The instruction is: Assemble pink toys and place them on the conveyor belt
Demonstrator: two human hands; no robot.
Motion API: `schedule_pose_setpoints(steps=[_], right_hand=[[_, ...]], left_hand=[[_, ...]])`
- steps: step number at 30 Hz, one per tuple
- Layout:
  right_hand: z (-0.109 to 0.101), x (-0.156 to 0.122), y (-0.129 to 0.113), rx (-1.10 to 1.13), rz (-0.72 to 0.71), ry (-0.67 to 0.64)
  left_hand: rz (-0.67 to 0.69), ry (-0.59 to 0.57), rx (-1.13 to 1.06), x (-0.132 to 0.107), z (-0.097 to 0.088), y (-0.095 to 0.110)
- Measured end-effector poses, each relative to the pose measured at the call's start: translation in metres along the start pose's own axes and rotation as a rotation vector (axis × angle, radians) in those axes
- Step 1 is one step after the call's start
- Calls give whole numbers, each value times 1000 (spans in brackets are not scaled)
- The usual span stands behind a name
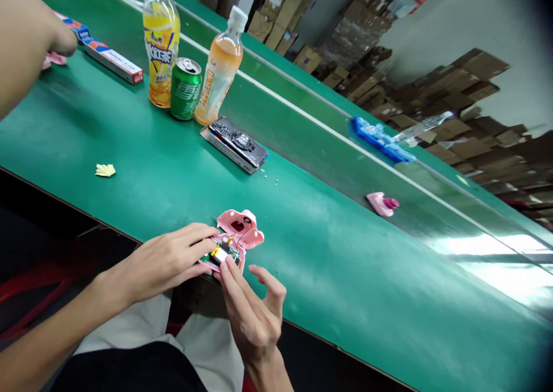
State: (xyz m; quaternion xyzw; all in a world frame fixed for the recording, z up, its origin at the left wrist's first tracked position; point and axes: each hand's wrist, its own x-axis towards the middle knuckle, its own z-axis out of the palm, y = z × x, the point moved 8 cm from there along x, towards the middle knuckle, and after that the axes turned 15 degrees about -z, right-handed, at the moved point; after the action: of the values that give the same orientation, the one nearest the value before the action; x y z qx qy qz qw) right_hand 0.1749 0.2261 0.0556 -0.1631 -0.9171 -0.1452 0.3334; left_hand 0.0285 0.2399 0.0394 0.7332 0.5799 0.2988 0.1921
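An opened pink plastic casing (242, 256) lies at the table's near edge, its two halves spread apart and joined by thin wires. The upper half (253, 237) has a dark red inside and a small round part. In the lower half sit a green circuit board and a silver battery (220, 255) with yellow tape. My left hand (173, 259) grips the lower half from the left, fingers on its rim. My right hand (254, 311) presses fingertips on the battery and the near side, its other fingers curled clear of the casing.
Another person's hand (43, 29) holds something pink at upper left. Two drink bottles (161, 52) (219, 69), a green can (186, 89), a phone (237, 141) on a box, and narrow boxes (114, 60) stand behind. A pink piece (381, 204) and blue tray (380, 138) lie rightward.
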Motion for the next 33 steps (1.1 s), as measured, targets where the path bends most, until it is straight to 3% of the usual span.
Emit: schedule_pose_setpoints(steps=[2,4,6,7,8,10,12,14,17,19,21,28,33], right_hand=[[-11,-1,1,-56,-50,10],[-24,6,18,-93,-36,34],[-26,23,60,-40,142,-17],[-16,34,87,29,290,-117],[5,42,113,144,456,-303],[60,46,137,413,651,-906],[92,56,139,537,626,-1360],[109,70,131,575,492,-1629],[116,87,113,541,295,-1782],[110,94,109,460,238,-1768],[95,102,110,422,230,-1662],[16,150,100,834,211,-824],[-5,166,84,893,96,-580]], left_hand=[[-16,-22,-11,0,1,0],[-28,-62,-12,1,3,-1],[-32,-83,-6,1,3,-2],[-34,-87,-5,2,3,-2],[-34,-86,-5,2,3,-2],[-39,-82,-5,4,3,-2],[-47,-86,-5,4,3,-1],[-66,-92,-3,4,4,1],[-94,-86,-18,3,3,2],[-118,-62,-81,0,0,0],[-141,-17,-230,-2,-4,-6],[-252,354,-1110,-1,-21,-29],[-363,496,-1339,14,-20,-12]])
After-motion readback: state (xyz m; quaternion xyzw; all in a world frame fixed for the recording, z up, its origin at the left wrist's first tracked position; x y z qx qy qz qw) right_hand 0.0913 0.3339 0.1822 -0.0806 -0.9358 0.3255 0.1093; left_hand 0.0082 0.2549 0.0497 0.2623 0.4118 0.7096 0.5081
